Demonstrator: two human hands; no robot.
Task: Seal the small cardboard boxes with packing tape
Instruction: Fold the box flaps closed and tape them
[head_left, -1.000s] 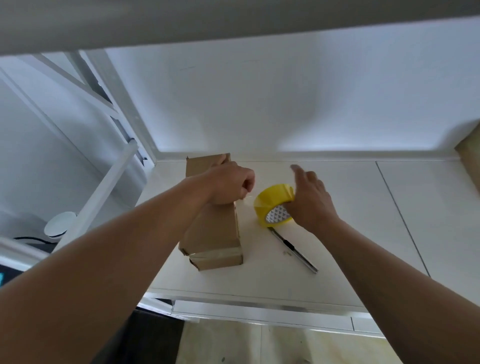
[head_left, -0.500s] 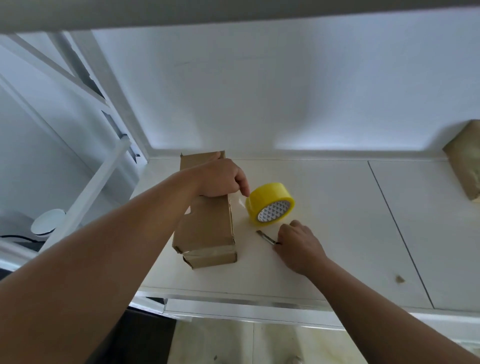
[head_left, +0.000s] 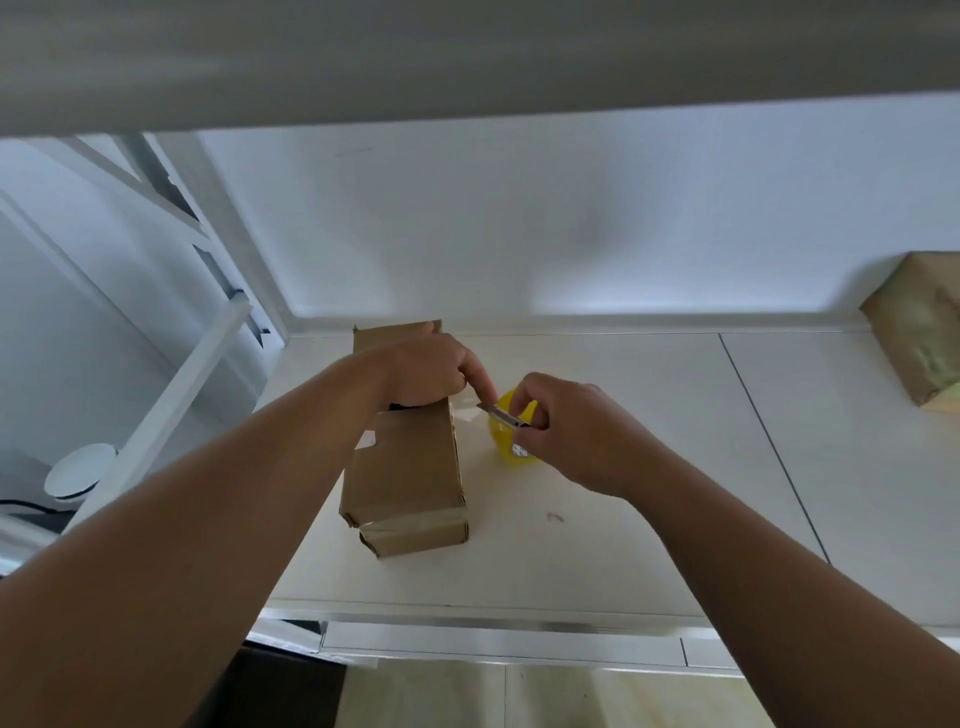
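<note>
Head view: white table (head_left: 623, 519) with stacked cardboard boxes (head_left: 405, 467)
Left hand (head_left: 426, 371) curls over the top box's right edge; yellow tape roll (head_left: 501, 441) stands just right of the boxes, partly behind the right hand (head_left: 571, 431), whose fingers clamp a small knife (head_left: 506, 415), its blade near the left forefinger

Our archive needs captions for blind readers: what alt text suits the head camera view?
A person's right hand holds a small utility knife, its blade pointing into the gap between a yellow tape roll and a cardboard box that the left hand grips from above. That box lies on a second box on a white table.
</note>
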